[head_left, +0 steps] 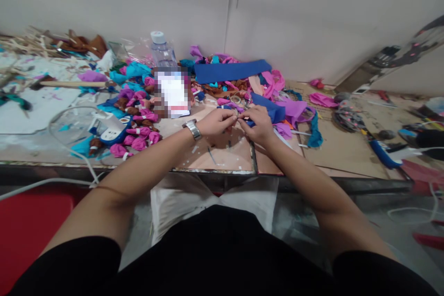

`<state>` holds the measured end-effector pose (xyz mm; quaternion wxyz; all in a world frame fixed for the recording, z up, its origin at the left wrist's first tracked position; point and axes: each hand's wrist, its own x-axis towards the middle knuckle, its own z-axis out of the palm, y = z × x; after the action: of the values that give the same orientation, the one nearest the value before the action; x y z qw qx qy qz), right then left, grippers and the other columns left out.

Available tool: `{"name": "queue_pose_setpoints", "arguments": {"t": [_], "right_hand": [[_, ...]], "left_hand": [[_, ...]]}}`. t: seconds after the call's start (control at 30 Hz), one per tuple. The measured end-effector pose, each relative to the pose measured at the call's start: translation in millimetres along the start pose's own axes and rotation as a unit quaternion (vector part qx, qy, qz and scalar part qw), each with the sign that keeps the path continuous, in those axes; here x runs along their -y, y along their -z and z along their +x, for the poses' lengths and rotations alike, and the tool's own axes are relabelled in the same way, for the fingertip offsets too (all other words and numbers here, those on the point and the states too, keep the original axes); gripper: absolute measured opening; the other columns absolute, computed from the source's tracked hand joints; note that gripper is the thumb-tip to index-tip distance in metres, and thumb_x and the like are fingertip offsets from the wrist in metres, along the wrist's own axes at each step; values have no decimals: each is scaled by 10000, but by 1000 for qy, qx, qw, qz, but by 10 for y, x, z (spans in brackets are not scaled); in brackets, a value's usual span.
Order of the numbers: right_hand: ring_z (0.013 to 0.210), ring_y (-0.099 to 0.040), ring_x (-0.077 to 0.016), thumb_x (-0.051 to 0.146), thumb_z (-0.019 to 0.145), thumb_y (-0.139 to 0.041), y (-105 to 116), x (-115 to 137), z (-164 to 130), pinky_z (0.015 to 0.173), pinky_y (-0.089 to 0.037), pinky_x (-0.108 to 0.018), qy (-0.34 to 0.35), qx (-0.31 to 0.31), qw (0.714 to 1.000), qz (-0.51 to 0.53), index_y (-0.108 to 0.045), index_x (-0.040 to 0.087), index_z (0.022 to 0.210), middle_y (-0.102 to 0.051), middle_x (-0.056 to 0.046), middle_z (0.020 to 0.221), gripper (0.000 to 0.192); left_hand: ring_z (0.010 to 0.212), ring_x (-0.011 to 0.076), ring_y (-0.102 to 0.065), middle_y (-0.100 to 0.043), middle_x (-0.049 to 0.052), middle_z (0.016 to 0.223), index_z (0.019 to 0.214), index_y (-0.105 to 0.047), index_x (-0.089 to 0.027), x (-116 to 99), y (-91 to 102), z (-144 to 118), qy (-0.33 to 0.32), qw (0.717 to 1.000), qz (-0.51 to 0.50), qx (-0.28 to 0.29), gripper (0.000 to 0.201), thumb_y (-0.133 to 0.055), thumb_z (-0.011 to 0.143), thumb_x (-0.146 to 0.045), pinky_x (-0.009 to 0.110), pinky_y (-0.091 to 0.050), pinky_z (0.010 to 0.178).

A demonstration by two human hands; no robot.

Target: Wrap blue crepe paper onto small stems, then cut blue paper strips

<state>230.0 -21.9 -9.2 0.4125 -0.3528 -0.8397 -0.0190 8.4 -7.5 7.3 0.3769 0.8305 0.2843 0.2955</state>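
Magenta fabric scraps crowd the worktable point(215, 148). Left hand point(217, 122) and right hand point(258, 125) meet fingertip to fingertip at centre, pinched together on a tiny item — too small to identify. Tied fabric bundles point(138, 136) lie at nine o'clock, a water bottle point(161, 51) at eleven — against the wall.

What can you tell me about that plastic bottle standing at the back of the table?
The plastic bottle is clear, with a pale cap on top. It stands upright near the wall, behind a blurred white card. Only its cap, neck and shoulders show; the lower part is hidden by the card. Crumpled clear wrapping lies to its left, and turquoise and pink fabric scraps crowd around its base. Whether it holds liquid cannot be told. Neither hand touches it.
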Motion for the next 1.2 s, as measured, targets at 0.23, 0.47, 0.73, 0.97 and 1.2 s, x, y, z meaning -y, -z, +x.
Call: {"name": "queue_pose_setpoints", "arguments": {"t": [0.23, 0.47, 0.73, 0.97, 1.2], "right_hand": [[923, -645, -257, 363, 983, -679, -30, -17, -15, 893, -442, -435, 3, -17, 1000, 16, -725, 241, 930, -779, -46, 896, 141], [933, -647, -265, 388, 979, -663, -61, -35, -38, 917, -428, -454, -19, 14, 1000, 10, -722, 251, 906, -770, -47, 883, 166], [940, -661, -258, 341, 978, -663, -8, -6, -16, 943, -396, -463, 17, 20, 999, -18, -728, 241, 913, -797, -47, 913, 136], [1013, -654, -277, 356, 1018, -600, 46, 24, -9, 998, -378, -499, 27, 50, 997, -43, -738, 264, 959, -803, -59, 983, 176], [1037, -653, -275, 367, 1037, -592, 83, 48, 1, 1028, -358, -504, 36, 70, 996, -51, -746, 269, 994, -808, -54, 1022, 187]], "left_hand": [[633, 148, -649, -680, 19, 664, 754, -580, -184, 11, -4, 3, 15, 1000, -13, -1, 399, -468, 1036, -442, 266, -479, 663], [626, 136, -609, -681, 19, 672, 699, -613, -172, 37, -4, -2, 15, 999, 47, 0, 385, -491, 1006, -368, 267, -423, 650], [662, 132, -643, -686, 29, 703, 743, -622, -160, 32, -2, 2, 53, 998, -16, 26, 349, -519, 997, -375, 250, -474, 667], [648, 137, -655, -667, 45, 679, 753, -616, -161, 55, -22, 15, 97, 983, -150, 28, 429, -571, 1007, -505, 259, -523, 655], [649, 144, -657, -653, 31, 679, 768, -600, -171, 82, -28, 15, 100, 981, -166, 25, 367, -583, 988, -463, 277, -533, 668]]}}
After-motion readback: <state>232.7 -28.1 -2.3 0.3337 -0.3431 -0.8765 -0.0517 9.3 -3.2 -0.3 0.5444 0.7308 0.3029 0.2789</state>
